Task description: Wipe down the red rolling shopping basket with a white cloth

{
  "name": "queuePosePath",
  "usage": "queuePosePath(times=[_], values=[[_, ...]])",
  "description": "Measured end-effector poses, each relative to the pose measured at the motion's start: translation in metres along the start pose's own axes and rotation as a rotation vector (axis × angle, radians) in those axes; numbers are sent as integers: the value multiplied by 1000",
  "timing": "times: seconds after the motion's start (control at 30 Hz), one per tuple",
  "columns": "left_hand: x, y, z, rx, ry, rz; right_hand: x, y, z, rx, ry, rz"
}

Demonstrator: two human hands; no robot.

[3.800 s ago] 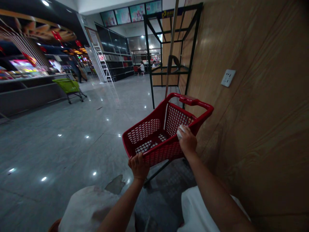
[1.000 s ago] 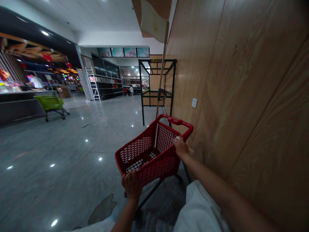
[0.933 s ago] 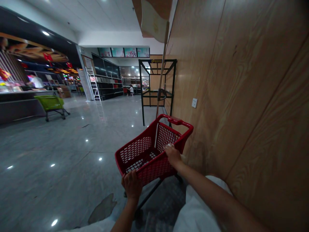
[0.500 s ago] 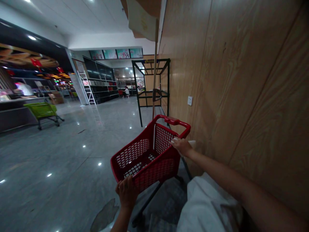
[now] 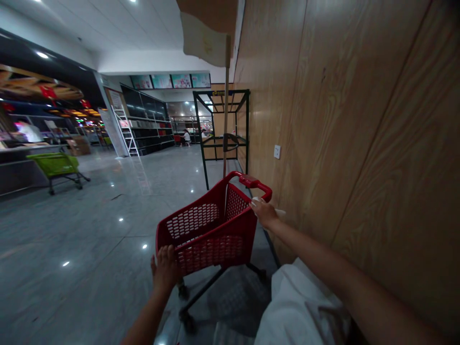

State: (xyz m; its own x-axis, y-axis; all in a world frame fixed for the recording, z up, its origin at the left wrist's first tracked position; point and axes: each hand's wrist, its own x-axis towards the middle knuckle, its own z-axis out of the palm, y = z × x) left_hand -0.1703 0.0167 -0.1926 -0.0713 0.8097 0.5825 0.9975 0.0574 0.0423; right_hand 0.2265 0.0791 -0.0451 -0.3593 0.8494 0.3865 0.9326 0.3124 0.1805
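Note:
A red plastic shopping cart (image 5: 215, 249) with a grid-walled basket stands before me, close to the wooden wall. My left hand (image 5: 166, 270) grips the basket's end corner, its fingers over the rim and the thumb on the outer side. At the handle end, my right hand (image 5: 264, 212) is closed on a white cloth (image 5: 281, 212) or tissue, which pokes out at both sides of the fist. That hand rests against the basket's upper rim, just below the red handle (image 5: 249, 181). The basket floor is mostly hidden behind the near wall.
A wood-panelled wall (image 5: 323, 143) with a socket (image 5: 277, 152) runs along my right. Ahead stand a dark metal frame (image 5: 204, 143) and a pole (image 5: 225, 110) with a pale flag. Farther left are a green cart (image 5: 53, 165), a ladder (image 5: 125, 129) and people.
The cart has shifted left in view and its near side now sits higher, hiding the basket floor and showing more wheels. My left hand moved left with its corner; the right stays near the handle.

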Motion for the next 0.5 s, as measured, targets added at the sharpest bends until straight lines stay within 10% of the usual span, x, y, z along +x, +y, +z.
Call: queuePosePath(times=[0.23, 0.5], values=[[51, 80, -42, -26, -125, 52, 11, -27, -35, 64, -107, -253], [74, 180, -94, -297, -52, 274, 19, 17, -64, -38, -153, -175]])
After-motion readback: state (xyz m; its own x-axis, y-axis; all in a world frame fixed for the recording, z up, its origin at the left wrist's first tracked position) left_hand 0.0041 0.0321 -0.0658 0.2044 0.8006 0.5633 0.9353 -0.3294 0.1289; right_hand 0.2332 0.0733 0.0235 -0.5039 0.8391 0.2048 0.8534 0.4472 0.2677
